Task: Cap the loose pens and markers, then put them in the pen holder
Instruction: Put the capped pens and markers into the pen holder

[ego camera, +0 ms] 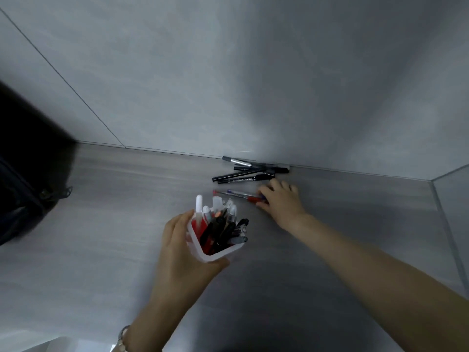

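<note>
A dark bag (25, 179) sits at the bench's (114, 212) left edge. Near the middle, the left hand (182, 252), a watch (123, 339) on its wrist, wraps its fingers and thumb round a see-through pen holder (215, 255) crammed with pens (223, 224). Just beyond it lie two clear pens (236, 194) with red and blue tips. Behind those, a heap of black markers (248, 172) rests against the wall at the back edge. The right hand (279, 199) pinches the clear pens' right ends between thumb and fingers.
</note>
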